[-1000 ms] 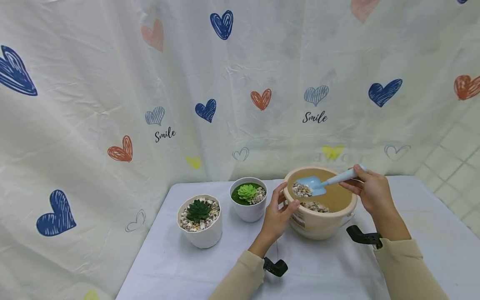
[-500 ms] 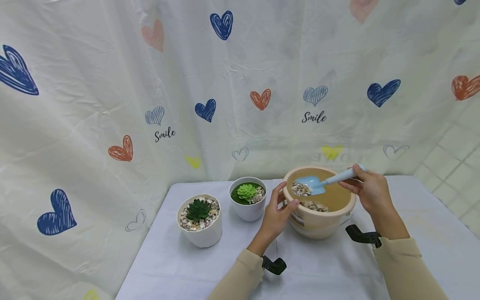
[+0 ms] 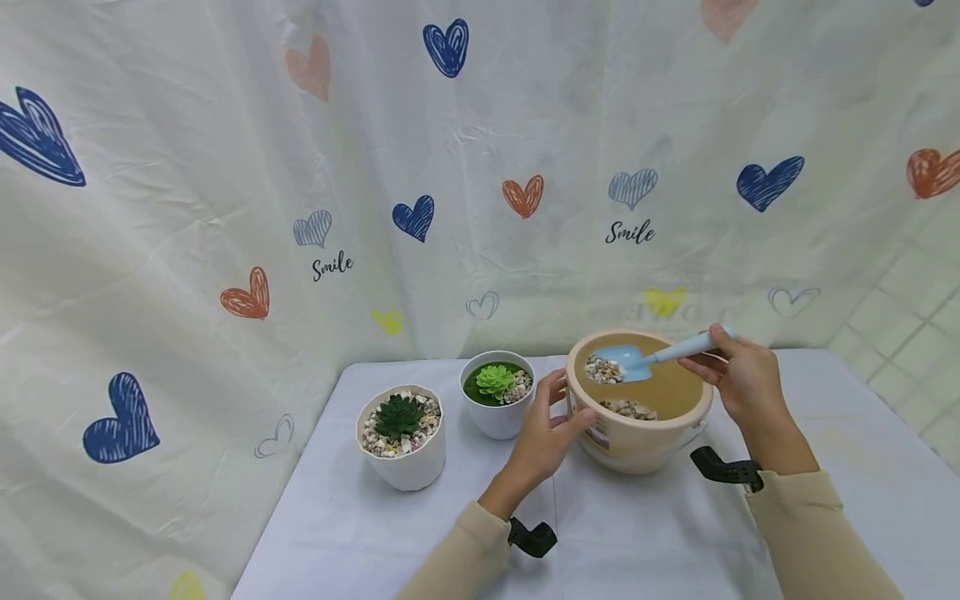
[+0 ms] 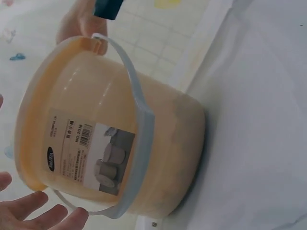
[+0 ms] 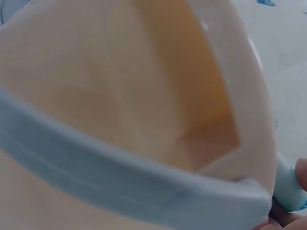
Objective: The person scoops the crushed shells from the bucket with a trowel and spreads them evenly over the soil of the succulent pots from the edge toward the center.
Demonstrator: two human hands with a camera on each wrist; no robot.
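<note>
A light blue hand trowel [image 3: 681, 348] is held by its handle in my right hand [image 3: 744, 385]. Its blade, loaded with small pebbles [image 3: 604, 370], hangs within the mouth of a peach-coloured bucket [image 3: 633, 454]. More pebbles [image 3: 630, 409] lie at the bottom inside. At the bucket's left side is my left hand [image 3: 538, 440], thumb and fingers spread apart near the rim. The left wrist view shows those fingertips [image 4: 76, 218] beside the pale bail handle [image 4: 139, 158], not wrapped around anything. In the right wrist view the bucket wall hides most of the right hand.
Left of the bucket stands a small white pot [image 3: 497, 421] with a light green succulent, half pebbled. Farther left, a larger white pot [image 3: 408, 471] holds a dark green succulent amid pebbles. A heart-printed curtain [image 3: 480, 167] rises behind the white-covered table [image 3: 630, 533].
My left hand has loosened from the bucket's rim and drawn slightly left and down. The right hand and loaded trowel stay nearly in place over the bucket.
</note>
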